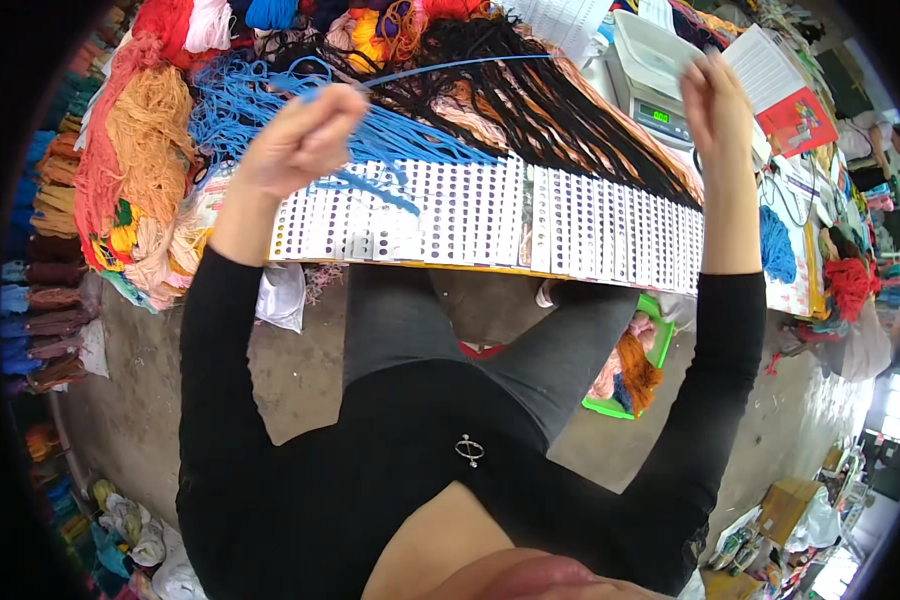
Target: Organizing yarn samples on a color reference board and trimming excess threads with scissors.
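In the head view, the left hand (305,140) sits at about eleven o'clock, its grip curled into a closed fist around one end of a blue strand (450,66). The strand runs taut from that fist across the top of the picture toward one o'clock, where the right hand (712,100) is raised with its grip pinched shut; whether the strand's far end lies in that pinch cannot be told, since the line fades out over the black yarn (530,90) before it gets there.

Under the left hand a loose heap of blue yarn (260,105) spreads over the counter (450,266), with a few blue loops trailing down onto a long row of white cards with dots (490,215) that covers the front of the counter from nine to three o'clock. The black yarn fans out at twelve o'clock, behind the cards. Orange yarn (145,125) and red yarn (165,22) are piled at ten o'clock. A scale (655,85) with a green lit display stands just beside the right hand, and a red and white booklet (785,90) lies at two o'clock. Below the counter edge, a green tray (658,345) of orange yarn rests on the floor near four o'clock
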Action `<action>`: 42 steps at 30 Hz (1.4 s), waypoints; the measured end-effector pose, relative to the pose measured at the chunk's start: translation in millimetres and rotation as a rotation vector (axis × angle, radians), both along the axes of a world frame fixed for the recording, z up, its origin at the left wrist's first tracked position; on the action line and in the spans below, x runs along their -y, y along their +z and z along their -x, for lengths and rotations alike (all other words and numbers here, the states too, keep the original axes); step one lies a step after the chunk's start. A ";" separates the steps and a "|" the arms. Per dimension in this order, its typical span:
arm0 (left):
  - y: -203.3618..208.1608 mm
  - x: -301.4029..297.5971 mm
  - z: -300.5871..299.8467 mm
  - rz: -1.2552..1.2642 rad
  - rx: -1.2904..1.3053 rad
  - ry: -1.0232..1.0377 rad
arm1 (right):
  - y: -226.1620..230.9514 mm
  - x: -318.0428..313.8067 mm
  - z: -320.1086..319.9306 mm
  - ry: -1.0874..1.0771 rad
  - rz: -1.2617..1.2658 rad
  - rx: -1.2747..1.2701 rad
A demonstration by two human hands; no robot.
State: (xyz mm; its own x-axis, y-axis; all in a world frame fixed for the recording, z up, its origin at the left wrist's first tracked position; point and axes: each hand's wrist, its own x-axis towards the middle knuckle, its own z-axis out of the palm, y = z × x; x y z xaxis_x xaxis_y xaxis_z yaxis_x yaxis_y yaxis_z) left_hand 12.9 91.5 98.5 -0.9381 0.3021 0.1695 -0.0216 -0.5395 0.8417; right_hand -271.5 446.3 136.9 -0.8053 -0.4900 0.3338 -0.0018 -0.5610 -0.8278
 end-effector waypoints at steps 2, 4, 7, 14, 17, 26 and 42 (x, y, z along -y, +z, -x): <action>-1.2 47.7 -19.4 -0.029 0.076 0.215 | -27.6 -35.0 17.0 -0.235 -0.022 0.262; 2.8 82.4 -23.9 -0.082 0.111 0.308 | -69.9 -68.3 30.2 -0.088 -0.038 0.277; 25.6 117.7 -46.1 -0.163 0.139 0.432 | -90.5 -15.6 -36.7 0.014 -0.429 0.359; 28.6 23.3 -7.1 0.002 0.022 0.818 | -88.8 32.1 -99.1 -0.134 -0.718 -0.075; -4.6 -58.6 12.7 0.059 0.200 0.427 | -74.9 63.8 -143.0 0.035 -0.615 -0.154; -34.7 -124.8 25.9 0.038 0.235 0.225 | -82.5 102.1 -201.7 0.124 -0.516 -0.049; -30.5 -115.3 22.0 -0.096 0.287 0.140 | -77.6 95.3 -200.6 0.198 -0.383 0.225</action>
